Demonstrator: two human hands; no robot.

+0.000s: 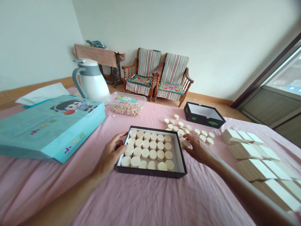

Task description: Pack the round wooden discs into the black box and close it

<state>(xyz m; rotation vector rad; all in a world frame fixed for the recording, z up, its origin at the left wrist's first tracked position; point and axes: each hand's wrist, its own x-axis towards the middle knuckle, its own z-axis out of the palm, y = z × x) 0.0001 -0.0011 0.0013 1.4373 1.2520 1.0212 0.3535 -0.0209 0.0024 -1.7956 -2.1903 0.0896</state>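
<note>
An open black box with a white inside (150,172) lies on a pink cloth (150,201), packed with rows of round cream discs (148,153). My left hand (110,153) reaches over the box's left wall, its fingertips by a disc that sits higher than its neighbours. My right hand (197,149) is at the box's right corner, fingers spread over a loose disc (186,143). I cannot tell whether that disc is gripped. More loose discs (180,128) lie scattered on the cloth beyond the box.
A black box lid (204,115) lies past the loose discs. Stacks of pale flat blocks (256,166) fill the right side. On the left lie a teal printed bag (51,128), a plastic tub of beige balls (125,104) and a white jug (92,80).
</note>
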